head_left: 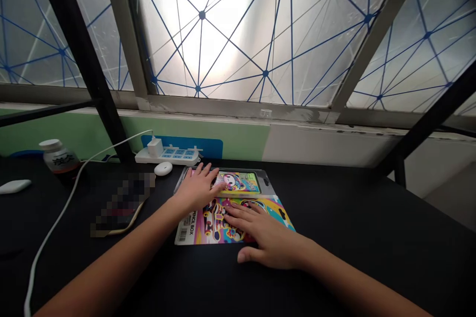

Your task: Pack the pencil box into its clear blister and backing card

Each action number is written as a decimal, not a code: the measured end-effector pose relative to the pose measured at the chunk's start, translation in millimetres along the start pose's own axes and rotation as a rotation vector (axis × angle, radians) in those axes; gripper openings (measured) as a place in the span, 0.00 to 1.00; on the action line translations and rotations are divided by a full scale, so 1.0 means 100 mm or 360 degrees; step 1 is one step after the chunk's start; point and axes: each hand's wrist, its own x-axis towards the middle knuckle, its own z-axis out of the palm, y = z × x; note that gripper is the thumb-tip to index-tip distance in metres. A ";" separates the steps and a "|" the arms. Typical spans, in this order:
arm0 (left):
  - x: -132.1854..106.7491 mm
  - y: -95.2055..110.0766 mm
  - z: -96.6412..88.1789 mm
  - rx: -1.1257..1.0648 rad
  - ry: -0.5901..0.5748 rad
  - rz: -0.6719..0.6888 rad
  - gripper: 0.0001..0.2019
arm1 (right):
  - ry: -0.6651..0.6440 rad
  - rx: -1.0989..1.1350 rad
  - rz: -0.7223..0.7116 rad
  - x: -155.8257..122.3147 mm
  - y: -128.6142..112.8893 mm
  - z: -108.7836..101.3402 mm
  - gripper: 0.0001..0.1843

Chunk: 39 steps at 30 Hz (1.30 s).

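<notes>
**Power strip (167, 156) and bottle (61, 162) on a black table (375, 237)**

A white cable (63, 213) runs near-left from a plug (155, 147) in the strip. A white oblong object (15, 186) lies far left; a round white object (163, 168) sits just before the strip. Pixelation hides an item (122, 203). Beyond rise a green wall (193, 131) and blue-netted window panes (267, 34).
</notes>
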 end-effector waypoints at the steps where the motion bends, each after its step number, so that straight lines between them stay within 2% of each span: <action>1: -0.02 -0.05 -0.01 0.0002 0.0000 -0.0002 0.37 | 0.0034 0.0024 0.0004 0.00 0.00 -0.02 0.41; 7: -0.08 -0.27 -0.04 -0.0010 0.0023 -0.0063 0.37 | 0.0198 0.0209 -0.0047 -0.05 0.11 -0.11 0.19; 10: -0.09 -0.33 -0.06 0.0000 -0.0006 -0.0111 0.39 | 0.0278 0.0210 -0.0035 -0.14 0.23 -0.15 0.19; 13: -0.09 -0.36 -0.08 0.0012 -0.0020 -0.0133 0.38 | 0.0454 0.0024 0.0180 -0.21 0.40 -0.19 0.20; 16: -0.09 -0.36 -0.09 0.0032 -0.0029 -0.0139 0.37 | 0.0657 -0.0295 0.0449 -0.20 0.60 -0.16 0.17; 19: -0.09 -0.37 -0.09 0.0032 -0.0038 -0.0139 0.37 | 0.0742 -0.0503 0.0624 -0.14 0.72 -0.09 0.15; 23: -0.09 -0.37 -0.08 0.0021 -0.0036 -0.0125 0.38 | 0.0724 -0.0523 0.0612 -0.10 0.64 0.00 0.18; 27: -0.09 -0.38 -0.09 0.0027 -0.0065 -0.0118 0.37 | 0.0729 -0.0282 0.0612 -0.11 0.41 0.00 0.18; 29: -0.11 -0.39 -0.11 0.0001 -0.0088 -0.0091 0.36 | 0.0773 -0.0161 0.0657 -0.13 0.40 -0.06 0.19; 31: -0.13 -0.39 -0.14 -0.0043 -0.0113 -0.0044 0.36 | 0.0818 -0.0093 0.0729 -0.18 0.52 -0.17 0.21; 35: -0.18 -0.31 -0.20 -0.0122 -0.0140 0.0004 0.34 | 0.0759 -0.0071 0.0956 -0.37 1.04 -0.45 0.27; 37: -0.19 -0.25 -0.20 -0.0107 -0.0104 0.0034 0.32 | 0.0740 -0.0082 0.1023 -0.47 1.27 -0.55 0.30; 39: -0.21 -0.19 -0.18 -0.0072 -0.0047 0.0076 0.30 | 0.0748 -0.0096 0.1047 -0.52 1.38 -0.59 0.29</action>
